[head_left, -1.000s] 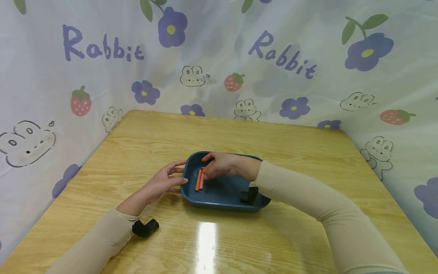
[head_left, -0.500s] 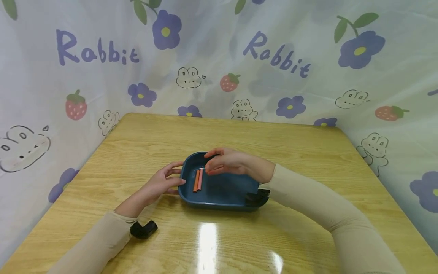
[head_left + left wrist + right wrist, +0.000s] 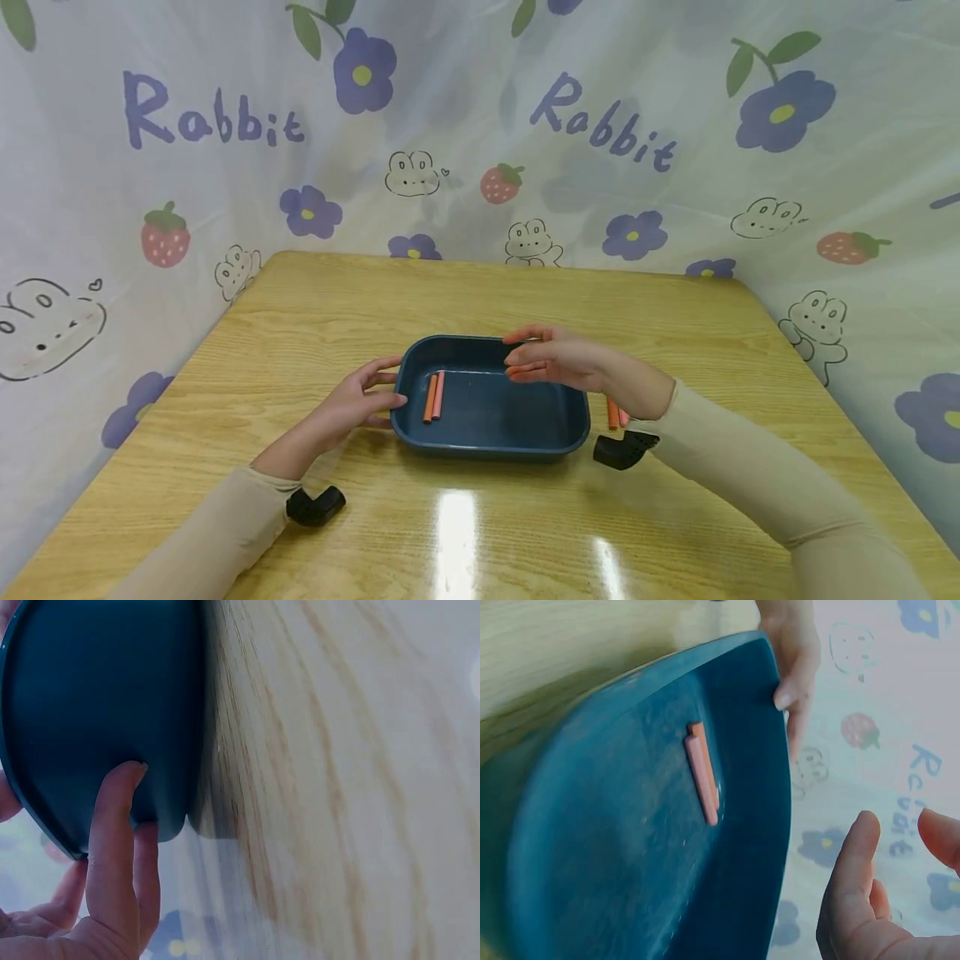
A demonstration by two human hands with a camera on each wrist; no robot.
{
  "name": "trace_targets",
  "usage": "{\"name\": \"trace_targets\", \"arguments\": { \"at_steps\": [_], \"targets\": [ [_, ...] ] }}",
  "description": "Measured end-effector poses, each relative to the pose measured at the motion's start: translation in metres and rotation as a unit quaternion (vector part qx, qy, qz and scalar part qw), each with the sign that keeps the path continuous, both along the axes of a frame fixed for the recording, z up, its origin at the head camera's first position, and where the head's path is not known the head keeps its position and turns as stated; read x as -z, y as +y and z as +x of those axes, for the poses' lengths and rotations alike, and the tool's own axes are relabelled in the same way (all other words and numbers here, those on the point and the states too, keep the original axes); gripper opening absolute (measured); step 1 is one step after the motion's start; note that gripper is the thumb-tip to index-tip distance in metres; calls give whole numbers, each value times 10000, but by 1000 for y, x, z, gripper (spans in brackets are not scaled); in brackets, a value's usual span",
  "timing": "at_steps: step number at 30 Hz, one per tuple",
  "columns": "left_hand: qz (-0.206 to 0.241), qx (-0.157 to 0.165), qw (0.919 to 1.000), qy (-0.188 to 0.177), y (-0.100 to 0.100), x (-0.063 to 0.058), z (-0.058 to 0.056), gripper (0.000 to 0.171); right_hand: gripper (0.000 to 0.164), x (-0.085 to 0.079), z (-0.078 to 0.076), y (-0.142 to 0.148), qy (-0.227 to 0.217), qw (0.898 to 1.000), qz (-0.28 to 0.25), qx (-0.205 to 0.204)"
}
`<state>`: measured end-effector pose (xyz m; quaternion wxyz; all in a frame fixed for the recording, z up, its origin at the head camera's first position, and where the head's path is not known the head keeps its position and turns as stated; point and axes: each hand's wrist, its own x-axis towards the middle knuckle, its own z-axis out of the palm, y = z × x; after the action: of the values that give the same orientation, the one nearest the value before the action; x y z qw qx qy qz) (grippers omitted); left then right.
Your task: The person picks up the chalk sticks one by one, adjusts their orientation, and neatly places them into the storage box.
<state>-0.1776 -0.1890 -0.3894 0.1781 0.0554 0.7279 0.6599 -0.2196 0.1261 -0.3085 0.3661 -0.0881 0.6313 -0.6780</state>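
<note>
Beside the left hand [image 3: 352, 406], which steadies the blue tray [image 3: 525, 442], 2 orange sticks [image 3: 433, 396] lie inside; the empty, relaxed right hand [image 3: 558, 360] hovers, more sticks [image 3: 617, 414] left behind its wrist

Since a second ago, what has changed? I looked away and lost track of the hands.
The right hand let go of the two orange sticks and drew back to the right, over the tray, open and empty. The sticks lie side by side in the tray's left part. The left hand still touches the tray's left edge.
</note>
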Motion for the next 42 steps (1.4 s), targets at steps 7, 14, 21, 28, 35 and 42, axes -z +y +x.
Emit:
{"name": "trace_targets", "arguments": {
  "at_steps": [7, 14, 21, 28, 35, 42],
  "targets": [
    [-23, 2, 10000, 20, 0, 1, 0, 69, 44, 6, 5, 35, 243, 9992, 64, 323],
    [-45, 0, 10000, 43, 0, 1, 0, 68, 48, 11, 8, 66, 314, 9985, -88, 437],
    [-74, -42, 10000, -33, 0, 0, 0, 68, 31, 17, 13, 94, 137, 9963, -264, 807],
    [-84, -59, 9999, -42, 0, -1, 0, 68, 28, 26, 18, 121, 260, 9929, -139, 1156],
    [-49, -30, 10000, -23, -1, -2, 0, 69, 23, 34, 22, 142, 289, 9880, 145, 1510],
    [-47, -11, 10000, -2, -1, -3, 2, 70, 42, 47, 23, 157, 254, 9821, 466, 1807]
  ]
}}
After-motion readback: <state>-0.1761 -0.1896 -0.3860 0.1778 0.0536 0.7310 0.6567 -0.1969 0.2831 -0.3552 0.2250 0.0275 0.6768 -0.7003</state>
